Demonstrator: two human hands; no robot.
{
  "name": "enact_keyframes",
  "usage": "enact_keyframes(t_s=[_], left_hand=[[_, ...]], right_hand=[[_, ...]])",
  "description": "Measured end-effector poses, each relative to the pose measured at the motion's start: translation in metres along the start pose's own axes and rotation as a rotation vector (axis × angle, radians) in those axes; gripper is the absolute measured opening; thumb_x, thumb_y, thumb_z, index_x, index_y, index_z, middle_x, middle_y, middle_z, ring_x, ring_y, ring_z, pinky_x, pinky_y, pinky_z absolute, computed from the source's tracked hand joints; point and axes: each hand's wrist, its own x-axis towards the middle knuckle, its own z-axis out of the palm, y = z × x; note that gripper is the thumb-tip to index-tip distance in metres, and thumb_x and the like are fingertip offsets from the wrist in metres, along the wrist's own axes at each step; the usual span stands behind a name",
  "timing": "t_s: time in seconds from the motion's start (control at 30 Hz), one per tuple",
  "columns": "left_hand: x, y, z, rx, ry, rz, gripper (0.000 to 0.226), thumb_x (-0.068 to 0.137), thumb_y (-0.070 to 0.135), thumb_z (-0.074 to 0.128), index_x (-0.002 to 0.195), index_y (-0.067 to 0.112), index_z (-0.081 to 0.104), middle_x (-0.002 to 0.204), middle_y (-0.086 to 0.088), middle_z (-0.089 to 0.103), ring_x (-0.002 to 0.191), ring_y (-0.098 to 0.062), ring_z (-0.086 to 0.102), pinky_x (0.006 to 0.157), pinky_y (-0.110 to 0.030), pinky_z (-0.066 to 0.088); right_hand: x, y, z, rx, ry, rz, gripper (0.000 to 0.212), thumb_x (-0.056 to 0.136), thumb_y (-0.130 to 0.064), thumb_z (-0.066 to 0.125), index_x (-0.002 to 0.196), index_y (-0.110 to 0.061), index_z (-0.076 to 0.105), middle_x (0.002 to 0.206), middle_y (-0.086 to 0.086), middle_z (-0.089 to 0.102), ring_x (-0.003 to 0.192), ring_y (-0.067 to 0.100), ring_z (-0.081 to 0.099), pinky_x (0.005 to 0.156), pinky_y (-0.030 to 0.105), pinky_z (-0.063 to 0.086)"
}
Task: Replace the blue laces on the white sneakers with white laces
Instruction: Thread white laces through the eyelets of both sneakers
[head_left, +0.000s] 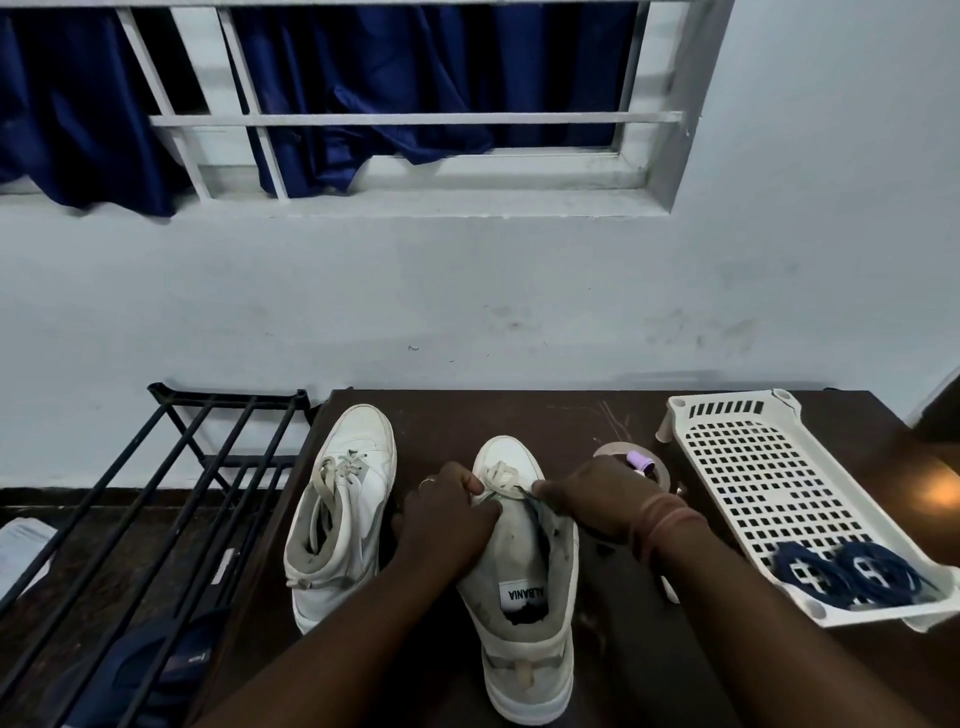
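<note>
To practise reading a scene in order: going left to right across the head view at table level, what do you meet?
Black metal rack → laced white sneaker → white sneaker being laced → white perforated plastic tray holding coiled blue laces.

Pale blue room with barred window

A dark wooden table (519, 415) is set against the wall (467, 291); blue curtains (363, 78) are hung behind white bars (415, 119), a black rack (171, 467) beside.

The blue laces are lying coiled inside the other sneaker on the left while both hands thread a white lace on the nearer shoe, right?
Not quite. The blue laces lie coiled in the white perforated tray on the right, not inside the other sneaker. The head view shows this. The rest holds: the left hand and right hand work a white lace on the nearer shoe.
</note>
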Motion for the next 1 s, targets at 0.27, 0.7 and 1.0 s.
enact_keyframes(t_s=[0.27, 0.7, 1.0], left_hand=[[0.000, -0.003, 0.000, 0.016, 0.022, -0.016, 0.021, 0.070, 0.048, 0.058, 0.088, 0.037, 0.054, 0.101, 0.007, 0.062, 0.104, -0.021, 0.059, 0.099, -0.045, 0.046], [-0.005, 0.003, -0.002, 0.015, 0.031, -0.012, 0.015, 0.071, 0.046, 0.057, 0.081, 0.036, 0.054, 0.095, 0.008, 0.061, 0.100, -0.022, 0.060, 0.097, -0.044, 0.047], [-0.008, 0.010, -0.010, 0.142, -0.018, -0.099, 0.023, 0.080, 0.053, 0.052, 0.089, 0.032, 0.053, 0.101, 0.007, 0.063, 0.107, -0.023, 0.057, 0.099, -0.044, 0.034]], right_hand=[[0.001, 0.035, -0.021, 1.160, 1.062, 0.377, 0.045, 0.085, -0.032, 0.071, 0.057, -0.006, 0.047, 0.050, 0.003, 0.043, 0.047, 0.016, 0.042, 0.056, 0.025, 0.041], [0.028, 0.015, 0.037, 0.420, 0.191, 0.014, 0.007, 0.084, -0.015, 0.068, 0.083, -0.019, 0.073, 0.082, -0.003, 0.070, 0.078, 0.014, 0.065, 0.083, 0.037, 0.054], [0.008, 0.030, -0.005, 0.566, 0.458, 0.346, 0.033, 0.090, -0.022, 0.052, 0.063, -0.004, 0.058, 0.067, 0.011, 0.059, 0.073, 0.031, 0.057, 0.067, 0.031, 0.036]])
